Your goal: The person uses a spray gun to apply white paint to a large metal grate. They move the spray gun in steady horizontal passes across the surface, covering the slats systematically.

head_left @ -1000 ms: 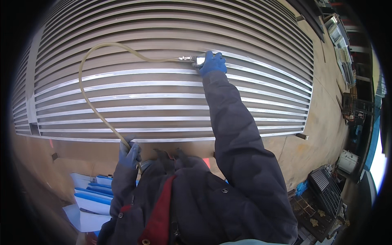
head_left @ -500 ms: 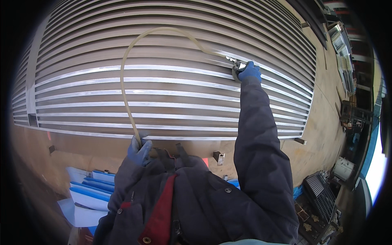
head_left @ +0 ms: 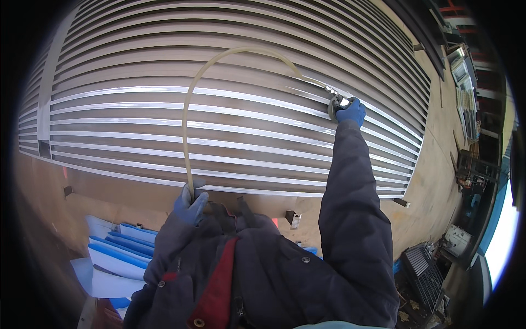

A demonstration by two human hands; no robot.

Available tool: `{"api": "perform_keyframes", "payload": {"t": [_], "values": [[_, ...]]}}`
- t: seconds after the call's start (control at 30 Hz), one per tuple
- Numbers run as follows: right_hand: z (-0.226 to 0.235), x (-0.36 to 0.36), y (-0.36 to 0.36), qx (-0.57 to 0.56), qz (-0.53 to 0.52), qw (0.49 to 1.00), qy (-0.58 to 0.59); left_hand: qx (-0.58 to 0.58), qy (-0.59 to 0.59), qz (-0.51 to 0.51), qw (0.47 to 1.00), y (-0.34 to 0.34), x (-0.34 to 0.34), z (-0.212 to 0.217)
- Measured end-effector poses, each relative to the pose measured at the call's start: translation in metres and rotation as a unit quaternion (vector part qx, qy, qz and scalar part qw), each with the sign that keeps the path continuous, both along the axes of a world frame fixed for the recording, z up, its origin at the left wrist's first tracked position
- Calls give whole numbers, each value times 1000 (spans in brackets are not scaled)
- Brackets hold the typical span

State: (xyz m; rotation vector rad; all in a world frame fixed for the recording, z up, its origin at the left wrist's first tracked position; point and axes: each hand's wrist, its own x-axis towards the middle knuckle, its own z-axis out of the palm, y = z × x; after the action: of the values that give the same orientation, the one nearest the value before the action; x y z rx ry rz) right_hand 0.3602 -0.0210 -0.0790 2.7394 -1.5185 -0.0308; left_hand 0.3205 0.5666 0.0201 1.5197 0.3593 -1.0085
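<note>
My right hand [head_left: 352, 112], in a blue glove, is closed around a small air-powered sander [head_left: 335, 105] with a round disc. The arm is stretched forward, and the sander rests on one slat of a large slatted metal panel [head_left: 257, 143]. From a metal fitting on the tool, a pale yellowish air hose [head_left: 187, 118] arcs above the panel and back toward me. At the panel's near edge, my gloved left hand [head_left: 189, 206] grips that hose close to my body. Nearer slats shine bright silver; those farther away look dull and brownish.
Metal brackets [head_left: 293, 219] stick out below the panel's near edge. White and blue sheets [head_left: 118, 257] lie at the lower left. Dark metal grating [head_left: 424, 271] and a whitish box [head_left: 458, 241] stand at the lower right, with racks of framed pieces [head_left: 466, 93] farther up.
My right hand and the sander have slid a little to the right along the slat, drawing the hose arc with them. My left hand keeps its grip on the hose. The view has tilted slightly.
</note>
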Motion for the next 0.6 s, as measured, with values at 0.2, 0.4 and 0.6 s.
{"api": "perform_keyframes", "payload": {"t": [0.2,0.4,0.6], "values": [[1,40,60,16,59,997,-48,34,-55,20,998,1,0,-9],[7,108,182,80,251,965,-12,45,-96,76,991,21,10,-8],[11,116,190,68,311,948,21,17,-97,103,990,34,11,-7]]}}
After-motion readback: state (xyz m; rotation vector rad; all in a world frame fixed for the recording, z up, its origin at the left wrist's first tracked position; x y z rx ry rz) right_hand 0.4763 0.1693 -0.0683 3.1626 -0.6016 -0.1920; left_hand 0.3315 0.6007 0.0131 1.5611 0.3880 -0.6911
